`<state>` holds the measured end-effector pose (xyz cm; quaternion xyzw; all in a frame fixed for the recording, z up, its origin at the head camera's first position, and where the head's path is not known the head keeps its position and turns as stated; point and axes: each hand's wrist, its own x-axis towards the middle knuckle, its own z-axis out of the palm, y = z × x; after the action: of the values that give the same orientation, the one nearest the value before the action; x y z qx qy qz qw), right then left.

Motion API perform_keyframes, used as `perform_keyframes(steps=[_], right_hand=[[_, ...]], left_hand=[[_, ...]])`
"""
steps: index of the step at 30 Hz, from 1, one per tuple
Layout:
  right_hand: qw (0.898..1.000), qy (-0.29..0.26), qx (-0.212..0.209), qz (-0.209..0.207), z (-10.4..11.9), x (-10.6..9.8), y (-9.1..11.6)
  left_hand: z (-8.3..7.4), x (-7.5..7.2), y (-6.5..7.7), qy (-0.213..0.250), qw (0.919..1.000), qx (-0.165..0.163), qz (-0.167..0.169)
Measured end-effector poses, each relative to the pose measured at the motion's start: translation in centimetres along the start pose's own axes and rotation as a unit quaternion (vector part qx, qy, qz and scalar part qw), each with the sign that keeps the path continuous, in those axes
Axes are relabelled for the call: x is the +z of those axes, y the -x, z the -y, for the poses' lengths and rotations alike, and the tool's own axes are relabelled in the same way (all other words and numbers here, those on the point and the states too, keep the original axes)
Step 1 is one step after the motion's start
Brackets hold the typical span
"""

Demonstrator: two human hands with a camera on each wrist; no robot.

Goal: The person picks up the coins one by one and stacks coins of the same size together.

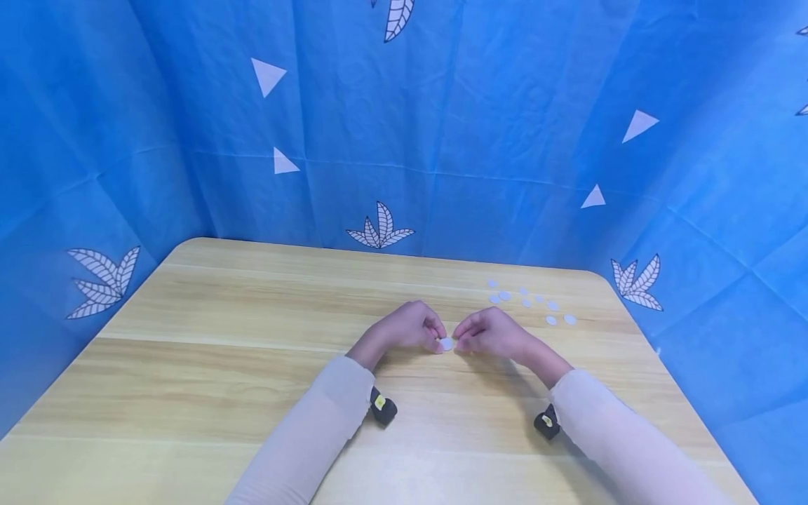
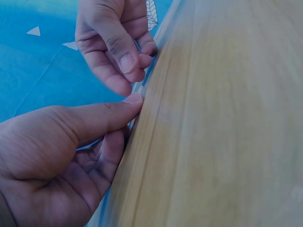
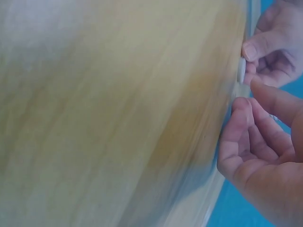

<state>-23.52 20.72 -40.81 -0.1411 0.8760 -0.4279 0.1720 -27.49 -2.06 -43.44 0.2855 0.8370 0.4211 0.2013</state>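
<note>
Closest to the camera, low in the head view, two plain cream long sleeves: left sleeve (image 1: pixel 303 435) and right sleeve (image 1: pixel 631 435), slanting inward over a pale yellow-brown wood-grain tabletop (image 1: pixel 164 386) with rounded far corners. Beside the left cuff, a small black boxy device with a yellow mark (image 1: pixel 382 407); at the right cuff, a second black boxy device (image 1: pixel 547 423), also marked yellow.

Beyond the cuffs, right of the middle of the view, both bare hands, fingertips nearly meeting. In the left hand (image 1: pixel 409 328), pinched between thumb and fingers by its edge: a small flat white round disc (image 1: pixel 447 344), material too small to tell. Cannot tell whether touching the tabletop or lifted just above. Facing it from the other side, just beside the disc, the right hand (image 1: pixel 492 333): fingers loosely bent, thumb tip apart from the forefinger tip in the right wrist view, nothing visible in its grip.

Farther back and to the right, near the far right corner, a loose scatter of similar small white discs (image 1: pixel 553 306), lying flat. Behind and around, a bright blue cloth curtain (image 1: pixel 442 105), printed with white triangles and black-outlined white leaves.
</note>
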Motion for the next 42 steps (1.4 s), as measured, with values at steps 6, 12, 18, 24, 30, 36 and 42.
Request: perform_keyframes(steps=[6,12,18,24,30,36,42], right_hand=[[1.000,-0.019,-0.001,-0.001,-0.7,-0.7,0.2],[1.000,-0.015,0.010,-0.010,-1.2,-1.7,0.6],[0.999,-0.018,0.025,-0.026,-1.8,-3.5,1.2],[0.998,-0.007,0.035,-0.050,-2.6,-6.1,2.2],[0.996,0.004,0.044,-0.074,-3.6,-8.4,3.3],[0.994,0.007,0.060,-0.091,-4.6,-10.1,4.0],[0.991,0.039,0.063,-0.115,-5.6,-11.6,4.6]], left_hand=[[-0.1,0.1,0.0,0.003,1.0000,0.003,0.002],[-0.3,0.1,0.2,0.003,1.0000,0.001,0.001],[-0.3,0.2,0.3,0.011,0.9999,-0.004,-0.002],[-0.2,0.3,0.2,0.016,0.9998,-0.011,-0.001],[-0.3,0.3,0.1,0.014,0.9999,-0.009,-0.003],[-0.4,0.2,0.3,0.023,0.9996,-0.015,-0.003],[-0.2,0.2,0.4,0.025,0.9996,-0.016,-0.005]])
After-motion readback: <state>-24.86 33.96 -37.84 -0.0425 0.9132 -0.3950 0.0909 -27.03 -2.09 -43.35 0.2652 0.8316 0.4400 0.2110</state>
